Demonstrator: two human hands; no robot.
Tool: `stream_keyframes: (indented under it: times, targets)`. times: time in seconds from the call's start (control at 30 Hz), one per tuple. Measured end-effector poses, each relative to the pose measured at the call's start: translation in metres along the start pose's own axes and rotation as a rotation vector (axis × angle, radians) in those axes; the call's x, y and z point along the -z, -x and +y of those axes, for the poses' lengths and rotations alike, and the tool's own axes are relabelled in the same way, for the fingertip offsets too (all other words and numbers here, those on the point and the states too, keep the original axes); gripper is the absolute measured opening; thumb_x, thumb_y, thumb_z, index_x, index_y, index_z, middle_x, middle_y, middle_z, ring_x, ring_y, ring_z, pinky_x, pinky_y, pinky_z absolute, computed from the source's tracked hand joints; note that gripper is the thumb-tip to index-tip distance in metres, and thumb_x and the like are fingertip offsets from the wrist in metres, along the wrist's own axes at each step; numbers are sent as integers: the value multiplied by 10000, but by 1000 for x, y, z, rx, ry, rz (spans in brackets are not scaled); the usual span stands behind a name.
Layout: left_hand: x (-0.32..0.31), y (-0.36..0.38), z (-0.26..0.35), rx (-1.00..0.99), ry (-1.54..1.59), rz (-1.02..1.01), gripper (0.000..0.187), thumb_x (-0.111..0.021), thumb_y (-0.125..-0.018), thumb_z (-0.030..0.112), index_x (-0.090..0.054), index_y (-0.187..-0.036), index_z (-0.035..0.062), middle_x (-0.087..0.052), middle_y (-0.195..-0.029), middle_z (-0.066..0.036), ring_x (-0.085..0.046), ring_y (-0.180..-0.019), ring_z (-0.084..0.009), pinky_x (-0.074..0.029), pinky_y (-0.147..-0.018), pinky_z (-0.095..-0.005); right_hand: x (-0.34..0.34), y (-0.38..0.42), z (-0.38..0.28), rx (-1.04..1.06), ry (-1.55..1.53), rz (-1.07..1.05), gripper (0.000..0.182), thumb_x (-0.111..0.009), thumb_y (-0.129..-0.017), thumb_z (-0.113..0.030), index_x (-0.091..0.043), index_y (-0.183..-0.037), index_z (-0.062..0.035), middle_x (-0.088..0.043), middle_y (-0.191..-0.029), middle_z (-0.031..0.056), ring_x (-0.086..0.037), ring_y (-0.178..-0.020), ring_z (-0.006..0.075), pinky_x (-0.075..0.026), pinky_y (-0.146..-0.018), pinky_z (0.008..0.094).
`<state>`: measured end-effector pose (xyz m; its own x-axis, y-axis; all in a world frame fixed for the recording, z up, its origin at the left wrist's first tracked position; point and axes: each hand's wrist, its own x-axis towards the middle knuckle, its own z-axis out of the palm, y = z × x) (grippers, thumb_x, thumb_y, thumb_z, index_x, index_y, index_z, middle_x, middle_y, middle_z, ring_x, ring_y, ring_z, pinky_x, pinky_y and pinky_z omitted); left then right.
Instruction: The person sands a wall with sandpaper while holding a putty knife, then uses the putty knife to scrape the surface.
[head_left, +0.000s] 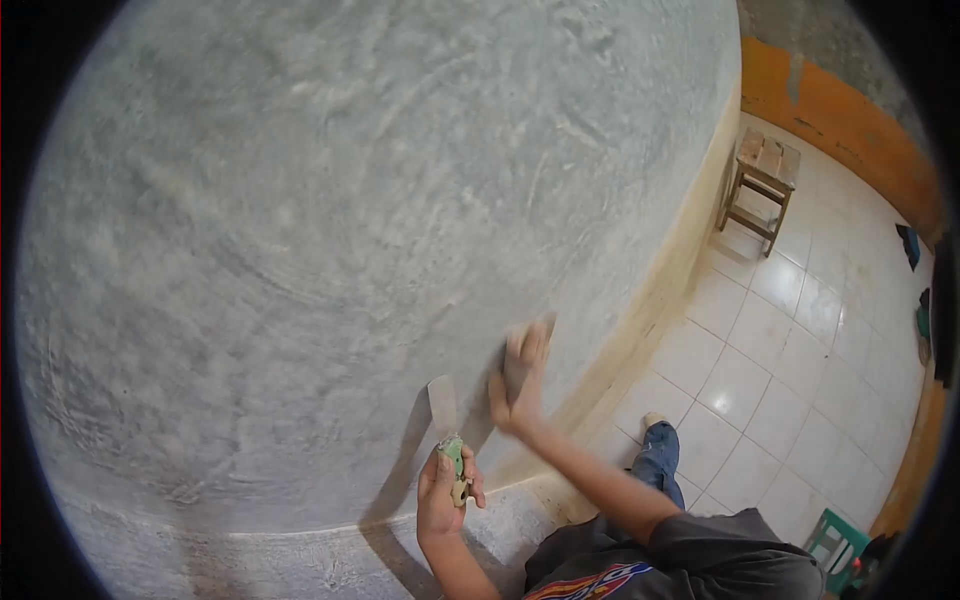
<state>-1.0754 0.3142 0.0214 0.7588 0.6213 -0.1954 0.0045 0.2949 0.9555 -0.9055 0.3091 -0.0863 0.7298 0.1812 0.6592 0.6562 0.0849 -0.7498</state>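
My left hand (438,505) is closed around the green handle of a putty knife (442,408), its metal blade pointing up in front of the grey plastered wall (300,240). To the right and a little higher, my right hand (520,385) is pressed close to the wall, slightly smeared by motion. Its fingers hold a thin, flat grey-brown piece (549,324), whose edge shows past the fingertips; the rest is hidden behind the hand. Swirling streaks and small ridges mark the plaster.
Along the wall's right side runs a beige border (640,340), then a white tiled floor (770,400). A wooden stool (768,165) stands at the upper right. A green plastic item (835,540) is at the lower right, and an orange wall (830,110) lies beyond.
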Motion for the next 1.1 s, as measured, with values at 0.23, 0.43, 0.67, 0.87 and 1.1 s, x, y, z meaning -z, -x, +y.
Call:
stream_keyframes:
  times: [0.23,0.43,0.67,0.87,1.1]
  targets:
    - [5,-4,-7,80,-66,19,375,-482,-978,380,-524,-1051,14,-501,-718,-40,-483,-502,-120,-413,-419,-258,3,20,82,-296,-246,130,677,-500,-929,-126,-133,-1455,90,-109,-1524,296,-21,-1427,435,-73,-1147,479]
    - [-6,-14,-16,147,-52,-48,397,-455,-984,404,-504,-1064,18,-475,-727,-27,-470,-507,-107,-412,-419,-258,8,-11,84,-414,-197,257,624,-420,-978,-192,-142,-1437,126,-88,-1534,284,-20,-1443,375,-24,-1159,411]
    - [-11,-26,-26,222,-78,-70,407,-448,-985,411,-491,-1071,16,-464,-735,-34,-465,-520,-112,-420,-422,-263,8,9,107,-425,-188,212,630,-375,-996,-241,-120,-1447,118,-33,-1541,280,-4,-1441,367,-29,-1161,406]
    - [-29,-39,-38,290,-72,-64,400,-439,-990,402,-483,-1085,16,-463,-735,-29,-468,-523,-115,-417,-419,-267,19,-17,145,-405,-111,265,632,-398,-997,-242,-122,-1458,91,-49,-1550,253,-19,-1446,346,-38,-1163,403]
    - [-77,-83,-44,364,-102,-78,378,-436,-995,386,-481,-1092,24,-458,-733,-26,-471,-529,-115,-411,-424,-262,25,36,146,-475,-205,118,619,-414,-983,-186,-130,-1463,82,-19,-1559,234,31,-1450,337,11,-1162,422]
